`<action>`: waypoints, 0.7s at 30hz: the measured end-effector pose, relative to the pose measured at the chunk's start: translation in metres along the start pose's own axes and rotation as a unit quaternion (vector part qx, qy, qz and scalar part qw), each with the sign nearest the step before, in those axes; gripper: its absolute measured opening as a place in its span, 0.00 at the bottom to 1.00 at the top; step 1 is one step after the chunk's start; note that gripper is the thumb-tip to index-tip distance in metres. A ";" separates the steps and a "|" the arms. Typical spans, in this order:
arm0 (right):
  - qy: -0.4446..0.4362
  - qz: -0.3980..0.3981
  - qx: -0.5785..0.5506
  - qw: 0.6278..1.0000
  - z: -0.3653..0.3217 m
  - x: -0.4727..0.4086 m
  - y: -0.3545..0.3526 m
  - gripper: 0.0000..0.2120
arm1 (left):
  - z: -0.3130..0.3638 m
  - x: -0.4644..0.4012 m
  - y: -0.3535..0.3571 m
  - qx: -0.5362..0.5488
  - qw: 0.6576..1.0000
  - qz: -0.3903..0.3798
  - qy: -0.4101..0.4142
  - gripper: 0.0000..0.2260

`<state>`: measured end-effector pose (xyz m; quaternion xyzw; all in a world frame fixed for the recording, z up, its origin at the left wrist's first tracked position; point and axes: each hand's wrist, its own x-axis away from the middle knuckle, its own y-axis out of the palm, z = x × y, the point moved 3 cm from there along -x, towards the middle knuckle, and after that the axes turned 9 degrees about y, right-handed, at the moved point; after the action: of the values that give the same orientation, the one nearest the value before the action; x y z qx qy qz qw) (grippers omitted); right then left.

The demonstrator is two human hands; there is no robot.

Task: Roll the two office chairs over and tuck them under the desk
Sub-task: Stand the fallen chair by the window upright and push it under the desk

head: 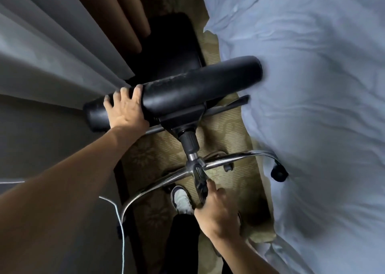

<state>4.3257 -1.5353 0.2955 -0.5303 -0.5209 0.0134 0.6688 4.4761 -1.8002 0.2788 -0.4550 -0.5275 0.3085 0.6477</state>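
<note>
Patterned carpet [227, 125] under a white-sheeted bed [312, 107] and shoe [181, 198].

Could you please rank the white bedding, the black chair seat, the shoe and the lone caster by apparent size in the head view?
1. white bedding
2. black chair seat
3. shoe
4. caster
The wide-angle lens makes true sizes unsure.

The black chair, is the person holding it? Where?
Yes, both hands hold the tipped-over black chair. The left hand grips the edge of its padded seat. The right hand grips one leg of its shiny metal base.
</note>
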 end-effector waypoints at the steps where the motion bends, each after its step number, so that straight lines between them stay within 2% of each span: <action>1: 0.002 -0.003 0.005 1.000 0.001 -0.002 0.000 0.33 | 0.001 0.000 0.002 0.000 1.000 0.009 0.001 0.42; 7: 0.010 -0.007 0.002 1.000 0.003 0.006 -0.002 0.39 | 0.007 0.005 0.008 0.006 0.998 0.056 0.006 0.39; 10: 0.010 -0.001 -0.001 1.000 -0.001 0.007 -0.004 0.38 | 0.007 0.005 0.011 0.008 0.997 0.074 0.004 0.38; 15: 0.029 -0.029 -0.021 0.999 -0.006 0.003 -0.004 0.35 | 0.003 -0.010 0.019 -0.009 0.999 0.049 -0.019 0.39; 21: 0.017 -0.037 -0.025 0.999 0.001 0.000 0.000 0.33 | 0.006 -0.011 0.026 -0.029 0.996 0.087 -0.020 0.37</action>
<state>4.3247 -1.5342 0.2956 -0.5270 -0.5291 -0.0333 0.6643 4.4697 -1.7984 0.2503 -0.5118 -0.5075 0.3574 0.5939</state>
